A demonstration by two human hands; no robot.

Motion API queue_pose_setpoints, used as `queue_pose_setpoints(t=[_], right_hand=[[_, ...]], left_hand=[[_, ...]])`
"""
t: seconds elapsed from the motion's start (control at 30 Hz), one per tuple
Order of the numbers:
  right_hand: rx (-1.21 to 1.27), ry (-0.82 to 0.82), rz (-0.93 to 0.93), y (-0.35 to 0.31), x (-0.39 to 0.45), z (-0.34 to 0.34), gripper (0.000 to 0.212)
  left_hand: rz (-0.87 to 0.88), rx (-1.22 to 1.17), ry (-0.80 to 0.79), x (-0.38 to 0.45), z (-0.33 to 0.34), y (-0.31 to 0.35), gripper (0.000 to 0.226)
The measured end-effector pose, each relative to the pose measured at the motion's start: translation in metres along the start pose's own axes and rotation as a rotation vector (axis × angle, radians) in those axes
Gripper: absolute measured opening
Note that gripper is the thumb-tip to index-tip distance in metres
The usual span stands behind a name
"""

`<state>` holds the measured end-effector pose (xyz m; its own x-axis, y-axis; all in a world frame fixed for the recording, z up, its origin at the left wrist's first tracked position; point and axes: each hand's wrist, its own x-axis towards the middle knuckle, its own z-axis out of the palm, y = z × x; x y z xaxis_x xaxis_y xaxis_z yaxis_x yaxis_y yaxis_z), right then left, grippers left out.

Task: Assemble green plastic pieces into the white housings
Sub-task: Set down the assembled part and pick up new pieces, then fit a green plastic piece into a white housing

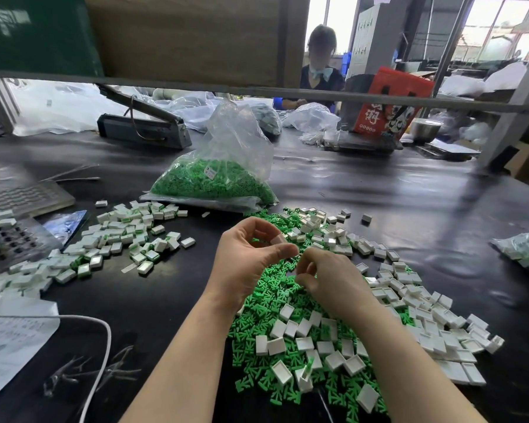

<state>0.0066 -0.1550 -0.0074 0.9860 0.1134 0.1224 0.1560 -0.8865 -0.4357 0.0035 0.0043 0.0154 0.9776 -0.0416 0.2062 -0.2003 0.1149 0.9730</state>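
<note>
My left hand (251,257) is raised over the black table, pinching a small white housing (278,239) between thumb and fingertips. Just to its right, my right hand (327,276) hovers with its fingers curled together; what they hold is hidden. Under both hands spreads a heap of loose green plastic pieces (275,288) mixed with empty white housings (425,319). On the left lies a pile of housings with green inserts (126,239).
A clear bag of green pieces (217,178) stands behind the heap. A heat sealer (144,129), a perforated tray (16,239), papers and a white cable (104,337) lie left. Another bag (526,248) sits at the right edge. A person sits across the table.
</note>
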Motion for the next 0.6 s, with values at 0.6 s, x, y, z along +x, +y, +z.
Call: queue_pose_setpoints(t=[0.6], right_hand=[[1.211, 0.136, 0.007, -0.013, -0.005, -0.018, 0.012]], left_hand=[[-0.059, -0.099, 0.02, 0.002, -0.003, -0.005, 0.026]])
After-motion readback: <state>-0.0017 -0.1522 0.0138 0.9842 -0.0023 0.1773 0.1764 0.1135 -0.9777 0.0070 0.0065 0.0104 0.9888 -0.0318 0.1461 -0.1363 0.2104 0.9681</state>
